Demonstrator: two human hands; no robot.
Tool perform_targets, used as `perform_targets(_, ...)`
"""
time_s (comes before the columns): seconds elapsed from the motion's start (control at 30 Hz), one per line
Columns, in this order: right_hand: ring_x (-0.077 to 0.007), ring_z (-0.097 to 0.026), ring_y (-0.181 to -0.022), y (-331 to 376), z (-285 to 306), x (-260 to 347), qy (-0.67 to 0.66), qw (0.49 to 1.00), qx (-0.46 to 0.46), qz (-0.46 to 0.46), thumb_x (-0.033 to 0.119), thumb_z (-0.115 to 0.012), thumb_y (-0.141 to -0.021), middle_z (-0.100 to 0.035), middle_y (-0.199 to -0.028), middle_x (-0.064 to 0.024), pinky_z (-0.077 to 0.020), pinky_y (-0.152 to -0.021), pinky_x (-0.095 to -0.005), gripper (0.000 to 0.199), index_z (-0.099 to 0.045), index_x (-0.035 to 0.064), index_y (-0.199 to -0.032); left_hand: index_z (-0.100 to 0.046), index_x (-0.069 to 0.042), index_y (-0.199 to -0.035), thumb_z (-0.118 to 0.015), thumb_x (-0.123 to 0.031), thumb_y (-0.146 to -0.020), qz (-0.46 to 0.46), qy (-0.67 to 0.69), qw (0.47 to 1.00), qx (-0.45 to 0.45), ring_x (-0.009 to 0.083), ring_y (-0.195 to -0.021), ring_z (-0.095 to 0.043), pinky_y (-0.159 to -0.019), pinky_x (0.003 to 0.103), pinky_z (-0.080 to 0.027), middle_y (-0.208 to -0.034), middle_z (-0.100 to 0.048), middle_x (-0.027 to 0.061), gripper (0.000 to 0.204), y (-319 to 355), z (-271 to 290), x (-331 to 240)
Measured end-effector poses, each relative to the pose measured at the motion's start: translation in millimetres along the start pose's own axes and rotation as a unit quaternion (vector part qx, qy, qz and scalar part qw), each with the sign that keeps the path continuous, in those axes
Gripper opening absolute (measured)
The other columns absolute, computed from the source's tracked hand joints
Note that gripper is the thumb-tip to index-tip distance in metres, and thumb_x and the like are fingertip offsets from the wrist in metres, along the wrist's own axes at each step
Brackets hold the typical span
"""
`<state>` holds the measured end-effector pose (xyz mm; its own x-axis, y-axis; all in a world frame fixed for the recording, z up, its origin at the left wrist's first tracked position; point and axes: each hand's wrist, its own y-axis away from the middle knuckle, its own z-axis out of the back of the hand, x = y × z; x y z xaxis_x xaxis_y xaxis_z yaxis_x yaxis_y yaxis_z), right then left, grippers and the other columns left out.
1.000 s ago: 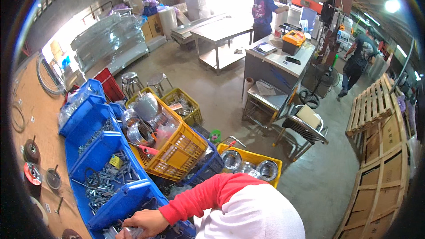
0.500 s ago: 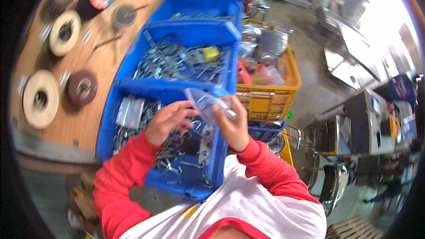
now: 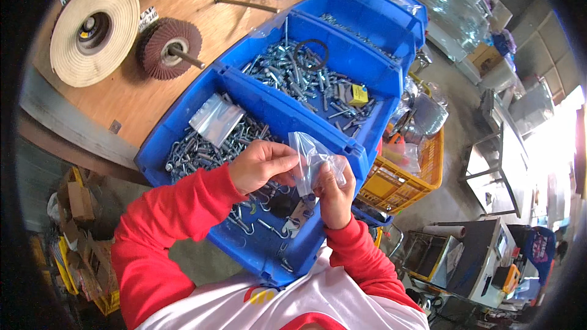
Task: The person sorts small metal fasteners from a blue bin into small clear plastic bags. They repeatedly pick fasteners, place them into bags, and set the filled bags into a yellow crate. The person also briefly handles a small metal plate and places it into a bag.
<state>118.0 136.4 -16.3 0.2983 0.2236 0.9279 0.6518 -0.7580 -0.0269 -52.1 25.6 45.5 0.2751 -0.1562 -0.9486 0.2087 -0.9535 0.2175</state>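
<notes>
A small transparent plastic bag (image 3: 310, 146) is held up above the nearest blue bin (image 3: 254, 250). My left hand (image 3: 263, 167) pinches the bag's left edge between thumb and fingers. On the other side, my right hand (image 3: 337, 192) grips its lower right part, thumb in front. Whether anything lies inside the bag cannot be made out. Below my hands the bin holds many metal hook bolts (image 3: 241, 225) and anchor-like fasteners. A stack of flat plastic bags (image 3: 216, 120) rests on the fasteners at the bin's far left.
The middle blue bin (image 3: 244, 50) holds metal bolts, a black ring (image 3: 310, 55) and a small yellow box (image 3: 358, 95). Abrasive discs (image 3: 169, 49) hang on a wooden board (image 3: 137, 101) at left. A yellow crate (image 3: 400, 186) with wrapped goods stands right of the bins.
The view has swung, so the bins sit further right and tilted. My left hand has closed in from beside the bag to pinch its edge; my right hand keeps hold of it.
</notes>
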Motion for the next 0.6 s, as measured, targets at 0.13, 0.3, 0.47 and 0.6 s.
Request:
perform_targets(0.13, -0.0134, -0.059, -0.086, -2.2, -2.2, -7.7, 0.094, 0.994, -0.015, 0.060, 0.020, -0.076, -0.094, -0.062, -0.110, -0.0091, -0.0498, -0.075, -0.0285, 0.047, -0.052, 0.0009, -0.130, -0.076, -0.001, -0.092, -0.069, -0.020, -0.099, -0.039, -0.078, 0.991, -0.096, 0.0092, -0.070, -0.066, -0.064, 0.025, -0.055, -0.081, -0.073, 0.0037, 0.022, 3.5, 6.0, -3.0)
perform_targets(0.3, -0.0236, -0.066, -0.111, 3.2, -9.5, 28.1, 0.280, 0.903, -0.016, 0.325, 0.011, -0.090, -0.075, -0.066, -0.124, -0.0195, -0.0519, -0.091, -0.0346, 0.062, -0.058, -0.0034, -0.126, -0.075, -0.002, -0.083, -0.078, -0.014, -0.091, -0.124, -0.106, 0.978, -0.133, 0.0038, -0.064, -0.061, -0.058, 0.022, -0.048, -0.071, -0.069, 0.0004, 0.014, 8.4, 2.7, -11.3)
perform_targets(0.47, -0.0149, -0.072, -0.079, -0.3, -13.9, 57.1, 0.331, 0.925, 0.148, 0.116, 0.016, -0.091, -0.076, -0.075, -0.084, -0.0110, -0.0555, -0.072, -0.0283, 0.030, -0.072, -0.0020, -0.091, -0.075, -0.003, -0.085, -0.080, -0.014, -0.089, -0.100, -0.093, 0.989, -0.058, 0.0033, -0.068, -0.062, -0.060, 0.021, -0.049, -0.074, -0.070, -0.0002, 0.013, 6.1, -13.7, -4.9)
perform_targets(0.6, -0.0149, -0.073, -0.087, -6.4, -18.8, 53.1, 0.288, 0.937, 0.184, 0.076, 0.004, -0.078, -0.087, -0.077, -0.091, -0.0093, -0.0571, -0.078, -0.0296, 0.016, -0.074, -0.0032, -0.100, -0.071, -0.003, -0.085, -0.075, -0.021, -0.094, -0.104, -0.204, 0.972, -0.044, 0.0072, -0.068, -0.063, -0.060, 0.026, -0.049, -0.074, -0.069, 0.0029, 0.021, 6.5, -2.8, -2.7)
